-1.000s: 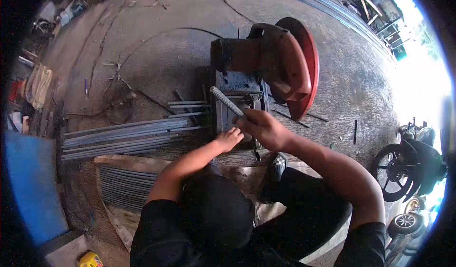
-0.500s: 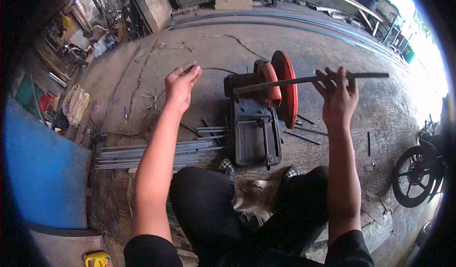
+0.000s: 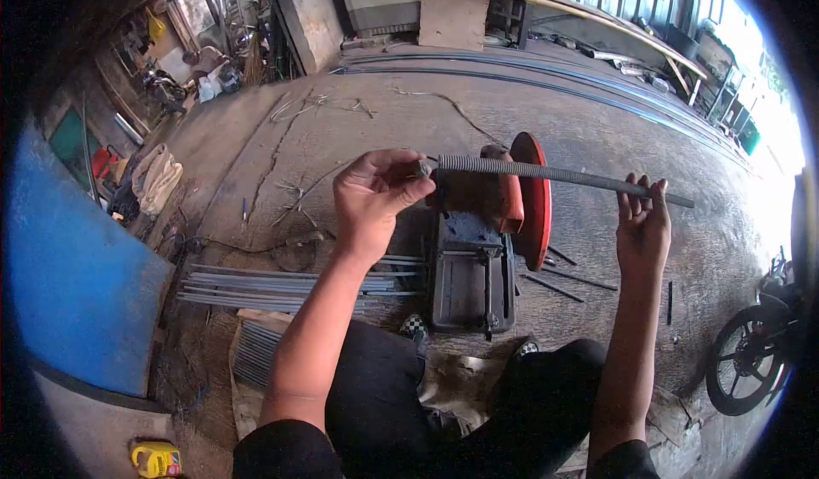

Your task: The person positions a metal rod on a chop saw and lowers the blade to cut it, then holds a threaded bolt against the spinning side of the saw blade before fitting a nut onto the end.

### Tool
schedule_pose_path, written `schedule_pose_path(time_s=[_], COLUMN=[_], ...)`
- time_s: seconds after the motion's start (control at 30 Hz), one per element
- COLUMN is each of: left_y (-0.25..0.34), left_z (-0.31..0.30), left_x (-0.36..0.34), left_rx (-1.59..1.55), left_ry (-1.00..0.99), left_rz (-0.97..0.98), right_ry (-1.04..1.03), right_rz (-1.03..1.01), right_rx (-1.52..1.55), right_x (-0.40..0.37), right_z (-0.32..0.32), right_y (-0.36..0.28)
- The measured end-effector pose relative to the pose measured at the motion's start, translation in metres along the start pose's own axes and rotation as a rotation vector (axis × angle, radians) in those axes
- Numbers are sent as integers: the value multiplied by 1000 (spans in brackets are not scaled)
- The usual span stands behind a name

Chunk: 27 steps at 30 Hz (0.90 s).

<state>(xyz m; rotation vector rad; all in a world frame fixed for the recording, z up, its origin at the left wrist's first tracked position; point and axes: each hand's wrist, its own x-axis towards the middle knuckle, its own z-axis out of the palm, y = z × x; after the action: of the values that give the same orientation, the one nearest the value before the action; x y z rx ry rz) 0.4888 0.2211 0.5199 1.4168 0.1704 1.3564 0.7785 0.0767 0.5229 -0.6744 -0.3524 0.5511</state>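
My right hand (image 3: 644, 223) pinches a long threaded rod (image 3: 580, 177) near its right end, holding it almost level above the floor. The ridges show most clearly on the rod's left part. At that left end, my left hand (image 3: 371, 202) has thumb and fingers closed around a small dark metal piece (image 3: 424, 169), right beside the rod's tip. Its exact kind I cannot tell. Below and beyond the rod stands a cut-off saw (image 3: 473, 283) with an orange-red guard (image 3: 512, 202) and a large red disc (image 3: 533, 202); the rod hides part of it.
Grey rods (image 3: 281, 287) lie in a bundle left of the saw. Short dark rods (image 3: 554, 288) lie to its right. More rods rest on a cloth (image 3: 256, 351) by my left leg. A blue panel (image 3: 77, 283), a motorcycle wheel (image 3: 746, 361) and a yellow jug (image 3: 156, 459) flank me.
My left hand has moved right and down to the rod's left end. My right hand has moved right and lower with the rod, which now slopes down to the right. The view has shifted.
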Motion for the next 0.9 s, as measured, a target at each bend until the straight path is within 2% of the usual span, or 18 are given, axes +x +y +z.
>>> schedule_pose_path(time_s=[0.13,0.47,0.6,0.77,0.9], left_y=[7,13,18,18,21], left_z=[2,0,1,-3,-5], left_x=[-3,-9,-11,-10,-10], left_rx=[2,62,178,308,275], left_ry=[-35,-31,-31,-8,-27], left_rz=[50,32,20,47,91], right_ry=[3,-9,9,-240,-180], right_rz=[10,4,27,-8,-63], right_rx=[-21,-54,-70,-44,-119], right_x=[0,-7,-9,-16,-13], right_z=[0,6,9,15,11], right_y=[4,6,3,0,3])
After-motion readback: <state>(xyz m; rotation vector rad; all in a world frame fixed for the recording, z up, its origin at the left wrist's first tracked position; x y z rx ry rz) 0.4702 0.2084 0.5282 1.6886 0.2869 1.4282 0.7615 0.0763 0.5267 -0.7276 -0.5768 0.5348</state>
